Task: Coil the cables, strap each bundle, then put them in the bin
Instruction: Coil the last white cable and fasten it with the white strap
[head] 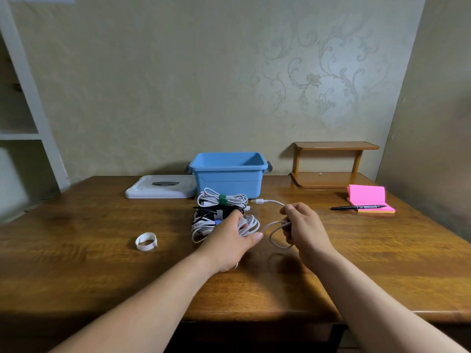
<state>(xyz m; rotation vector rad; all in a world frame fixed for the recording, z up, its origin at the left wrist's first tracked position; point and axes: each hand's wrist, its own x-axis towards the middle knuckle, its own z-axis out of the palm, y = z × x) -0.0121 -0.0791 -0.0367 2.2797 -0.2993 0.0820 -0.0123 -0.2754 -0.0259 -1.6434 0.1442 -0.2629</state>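
A blue bin (228, 171) stands open at the back of the wooden table. Before it lies a white cable bundle with a green strap (222, 199). Closer lies a heap of black and white cables (204, 220). My left hand (230, 240) rests on the near white coil (251, 225), fingers curled over its strands. My right hand (303, 229) grips a small loop of a loose white cable (276, 231); its plug end (260, 201) lies free on the table near the bin. A white strap ring (146, 241) lies apart at the left.
The bin's white lid (160, 189) lies left of the bin. A small wooden shelf (331, 164) stands at the back right. Pink sticky notes (368, 198) and a black marker (356, 207) lie at the right. The table's front edge (254, 318) runs below my forearms.
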